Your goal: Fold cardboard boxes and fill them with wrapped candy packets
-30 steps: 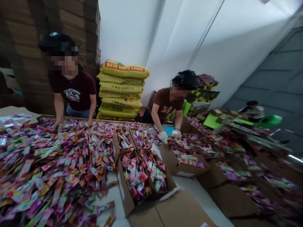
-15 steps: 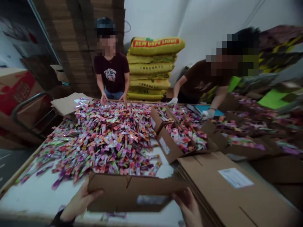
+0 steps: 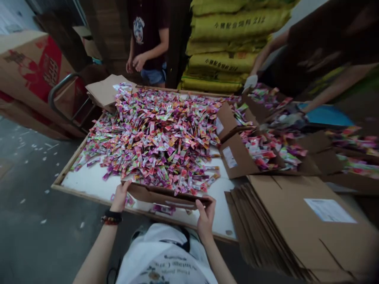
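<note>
A brown cardboard box (image 3: 161,196) is held level between my two hands, low over the near edge of the white tabletop (image 3: 89,182). My left hand (image 3: 121,196) grips its left end, and my right hand (image 3: 206,213) grips its right end, thumb on the near side. The inside of the box cannot be seen well. Just beyond it spreads a big heap of small candy packets (image 3: 160,138) in purple, pink, orange and green wrappers. A purple packet (image 3: 163,209) lies on the table just on my side of the box.
Flattened cartons (image 3: 290,221) are stacked at the right. Open boxes of packets (image 3: 237,156) stand behind them. Two people work across the table, one with gloved hands (image 3: 251,82). Yellow sacks (image 3: 225,43) rise at the back; a metal-handled cart (image 3: 63,85) stands left.
My view has tilted down, so my arms and shirt now show. The box has turned from showing its broad side to a narrow edge. The person opposite has lifted their hands from the heap.
</note>
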Available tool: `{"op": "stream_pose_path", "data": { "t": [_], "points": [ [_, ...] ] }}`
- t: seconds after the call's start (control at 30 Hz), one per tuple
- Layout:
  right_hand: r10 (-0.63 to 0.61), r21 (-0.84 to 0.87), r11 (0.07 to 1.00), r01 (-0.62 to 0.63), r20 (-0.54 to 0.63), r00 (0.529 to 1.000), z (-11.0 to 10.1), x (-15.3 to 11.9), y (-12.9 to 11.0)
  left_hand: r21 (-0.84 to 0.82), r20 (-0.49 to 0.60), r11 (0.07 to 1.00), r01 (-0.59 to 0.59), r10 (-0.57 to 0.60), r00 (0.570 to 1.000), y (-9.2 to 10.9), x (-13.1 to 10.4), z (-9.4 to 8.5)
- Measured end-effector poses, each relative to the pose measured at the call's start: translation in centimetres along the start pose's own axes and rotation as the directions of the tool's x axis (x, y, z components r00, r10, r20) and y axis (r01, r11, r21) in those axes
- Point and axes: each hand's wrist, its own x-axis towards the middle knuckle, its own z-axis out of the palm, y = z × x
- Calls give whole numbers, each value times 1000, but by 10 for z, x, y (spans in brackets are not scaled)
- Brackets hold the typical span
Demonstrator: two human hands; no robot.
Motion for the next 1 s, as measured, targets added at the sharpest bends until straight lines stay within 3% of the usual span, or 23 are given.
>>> {"op": "stream_pose_path", "data": {
  "t": [0.07, 0.13, 0.23, 0.3, 0.33, 0.37, 0.4, 0.47, 0.5, 0.53, 0.57, 0.6, 0.63, 0.67, 0.7, 0.73, 0.8, 0.83, 0.87, 0.9, 0.93, 1.0],
  "points": [
    [19, -3, 1000, -19, 111, 994, -5, -12, 4, 85, -6, 995, 47, -46, 999, 2, 5, -5],
    [59, 39, 997, -73, 282, 958, -19, -23, 11, 149, -6, 988, 26, -25, 1000, 2, 1, -8],
    [122, 39, 986, -165, 514, 849, -51, -37, 18, 113, 32, 984, -139, 136, 990, 3, -13, -12],
    [106, -46, 994, -99, 631, 769, -70, -42, 17, 70, 108, 982, -174, 166, 980, 7, -20, -16],
    [73, -95, 995, -10, 691, 719, -75, -43, 14, 75, 196, 986, -149, 132, 972, 11, -21, -18],
    [30, -134, 985, 108, 753, 657, -76, -41, 10, 100, 321, 989, -109, 72, 944, 15, -21, -18],
    [-17, -155, 958, 240, 809, 588, -74, -37, 6, 140, 467, 987, -81, 6, 884, 20, -21, -17],
    [-93, -143, 867, 478, 895, 436, -61, -23, -3, 220, 723, 970, -102, -92, 685, 25, -20, -6],
    [-111, -120, 816, 565, 927, 358, -51, -14, -6, 234, 796, 962, -143, -105, 596, 25, -19, 3],
    [-123, -90, 775, 626, 950, 288, -42, -5, -9, 226, 829, 955, -192, -85, 553, 23, -19, 14],
    [-136, -56, 745, 664, 963, 233, -33, 3, -10, 206, 832, 948, -242, -40, 554, 18, -18, 24],
    [-153, -23, 731, 682, 969, 196, -26, 9, -10, 184, 813, 941, -284, 16, 581, 12, -18, 35],
    [-179, 2, 734, 679, 965, 191, -21, 12, -8, 165, 779, 935, -314, 71, 623, 6, -16, 43],
    [-210, 8, 756, 654, 950, 232, -19, 11, -5, 156, 733, 929, -335, 118, 669, -1, -14, 50],
    [-239, -13, 793, 609, 913, 331, -17, 7, 0, 157, 685, 925, -346, 150, 713, -5, -11, 54],
    [-253, -58, 834, 549, 843, 474, -17, 0, 5, 171, 650, 922, -347, 160, 743, -7, -7, 55],
    [-247, -186, 883, 431, 596, 764, -17, -21, 15, 214, 660, 920, -329, 112, 743, 2, 2, 53],
    [-253, -268, 873, 407, 464, 849, -15, -31, 18, 244, 706, 919, -311, 51, 707, 12, 7, 50],
    [-274, -368, 834, 411, 372, 887, -13, -40, 18, 282, 761, 908, -308, -16, 649, 26, 10, 48],
    [-296, -476, 767, 430, 333, 895, -10, -47, 15, 318, 809, 888, -333, -71, 583, 41, 10, 46],
    [-302, -575, 682, 453, 343, 890, -7, -50, 7, 337, 847, 860, -383, -99, 523, 56, 8, 46],
    [-241, -695, 515, 502, 445, 863, -1, -46, -16, 304, 892, 797, -522, -47, 449, 78, -7, 52]
  ]
}}
